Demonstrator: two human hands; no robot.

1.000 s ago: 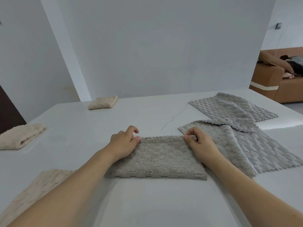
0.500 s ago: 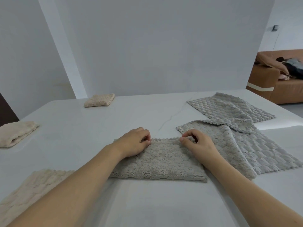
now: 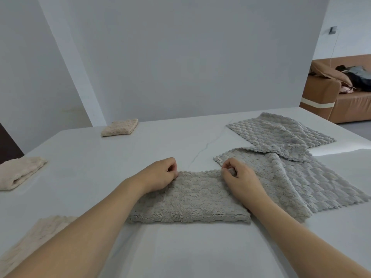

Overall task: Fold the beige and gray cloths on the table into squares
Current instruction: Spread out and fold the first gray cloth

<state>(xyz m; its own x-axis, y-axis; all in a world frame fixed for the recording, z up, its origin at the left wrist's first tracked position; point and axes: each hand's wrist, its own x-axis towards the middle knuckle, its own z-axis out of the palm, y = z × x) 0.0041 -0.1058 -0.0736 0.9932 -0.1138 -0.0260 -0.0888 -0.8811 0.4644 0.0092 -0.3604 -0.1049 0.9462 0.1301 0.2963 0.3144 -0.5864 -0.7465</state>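
Note:
A gray cloth (image 3: 192,199), folded into a long rectangle, lies on the white table (image 3: 180,253) in front of me. My left hand (image 3: 158,175) pinches its far left corner. My right hand (image 3: 239,177) pinches its far right corner with curled fingers. Just right of it a second gray cloth (image 3: 301,177) lies spread open, partly under my right wrist. Behind that sits a third gray cloth (image 3: 279,129) with its near edge rumpled. One folded beige cloth (image 3: 120,127) rests at the far left; another (image 3: 18,173) lies at the left edge.
An unfolded beige cloth (image 3: 34,239) lies at the near left, partly hidden by my left forearm. A thin crack line (image 3: 202,149) runs across the tabletop. Beyond the table's right end stands a brown sofa (image 3: 341,97) with clothes on it.
Both hands have moved inward along the far edge of the folded gray cloth, closer together. The head view has shifted slightly to the right.

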